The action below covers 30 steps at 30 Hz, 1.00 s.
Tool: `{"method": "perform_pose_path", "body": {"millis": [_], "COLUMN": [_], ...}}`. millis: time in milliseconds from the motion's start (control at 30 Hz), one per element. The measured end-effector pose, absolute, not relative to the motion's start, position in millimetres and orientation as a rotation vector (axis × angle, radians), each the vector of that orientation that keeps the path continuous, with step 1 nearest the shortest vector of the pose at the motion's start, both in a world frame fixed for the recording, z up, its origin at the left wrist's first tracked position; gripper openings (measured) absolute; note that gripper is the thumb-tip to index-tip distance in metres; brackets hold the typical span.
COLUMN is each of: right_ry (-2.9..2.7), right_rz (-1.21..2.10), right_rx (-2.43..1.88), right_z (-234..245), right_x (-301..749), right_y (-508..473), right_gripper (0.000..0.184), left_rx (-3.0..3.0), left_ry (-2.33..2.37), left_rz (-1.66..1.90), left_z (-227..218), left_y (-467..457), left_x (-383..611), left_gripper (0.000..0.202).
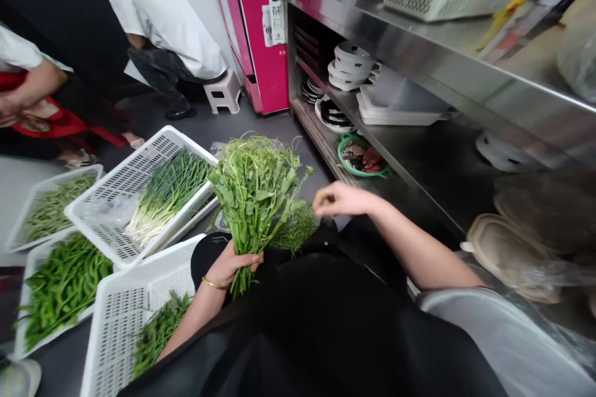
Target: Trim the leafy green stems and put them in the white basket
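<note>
My left hand point(231, 265), with a gold bangle at the wrist, is wrapped round the stems of an upright bunch of leafy green shoots point(256, 192) with thin curling tendrils. To the right of the bunch, my right hand point(343, 200) hangs in the air with its fingers curled together. Whatever they may hold is hidden. Behind the bunch, lower down, lies a pile of fine greens point(298, 227). A white basket point(118, 307) at my left side has more leafy greens point(161, 329) in it.
Other white baskets hold scallions point(170, 192), green peppers point(65, 282) and green beans point(58, 205). A steel shelf point(419, 43) with dishes and a green colander point(344, 158) runs along the right. Two people are at upper left, one on a white stool point(223, 92).
</note>
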State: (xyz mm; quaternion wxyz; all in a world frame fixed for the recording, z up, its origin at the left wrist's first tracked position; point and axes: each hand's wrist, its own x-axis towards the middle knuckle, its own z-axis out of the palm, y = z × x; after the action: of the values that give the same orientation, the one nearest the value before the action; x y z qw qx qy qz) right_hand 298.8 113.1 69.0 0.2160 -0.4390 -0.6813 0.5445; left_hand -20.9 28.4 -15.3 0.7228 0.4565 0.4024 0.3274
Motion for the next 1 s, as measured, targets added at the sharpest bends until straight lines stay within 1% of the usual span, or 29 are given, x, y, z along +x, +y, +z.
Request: {"method": "perform_pose_path", "body": {"millis": [133,167,233,300,400,467,533,633,700,767,833,900,1000], "right_ry": [-1.872,-1.911,-2.052,-2.154,-2.092,-1.993,-1.954,-1.998,-1.963,-1.735,-1.438,-1.202,-1.081], "right_rz": [0.645,0.518,0.442,0.534,0.800,0.836,0.655,0.319,0.261,0.420,0.617,0.822,1.099], "right_rx": [-1.511,-1.590,-1.677,-1.613,-1.396,-1.323,-1.348,-1.508,-1.596,-1.587,-1.523,-1.390,-1.096], "right_z": [98,101,101,96,85,77,68,57,52,51,55,62,77], "right_x": [269,263,256,258,270,277,280,280,280,283,291,304,330], "right_y": [132,139,150,154,151,146,141,139,144,153,162,164,150], "right_gripper": [0.041,0.040,0.033,0.028,0.031,0.031,0.029,0.028,0.026,0.025,0.031,0.036,0.034], "left_rx": [1.133,1.148,1.171,1.189,1.192,1.169,1.142,1.095,1.051,1.014,1.018,1.053,1.105], "left_ry": [0.995,1.017,1.057,1.087,1.106,1.110,1.112,1.095,1.069,1.043,1.041,1.066,1.117], "left_rz": [0.672,0.662,0.650,0.648,0.669,0.692,0.711,0.727,0.727,0.721,0.712,0.702,0.696], "left_z": [-13,-12,-12,-12,-12,-11,-9,-8,-10,-12,-13,-13,-11], "left_y": [28,27,25,24,22,23,25,28,29,29,29,28,28], "left_x": [-19,-19,-18,-20,-21,-20,-16,-7,-1,2,3,2,-1], "left_gripper": [0.018,0.018,0.018,0.018,0.018,0.017,0.016,0.015,0.015,0.015,0.016,0.016,0.014]}}
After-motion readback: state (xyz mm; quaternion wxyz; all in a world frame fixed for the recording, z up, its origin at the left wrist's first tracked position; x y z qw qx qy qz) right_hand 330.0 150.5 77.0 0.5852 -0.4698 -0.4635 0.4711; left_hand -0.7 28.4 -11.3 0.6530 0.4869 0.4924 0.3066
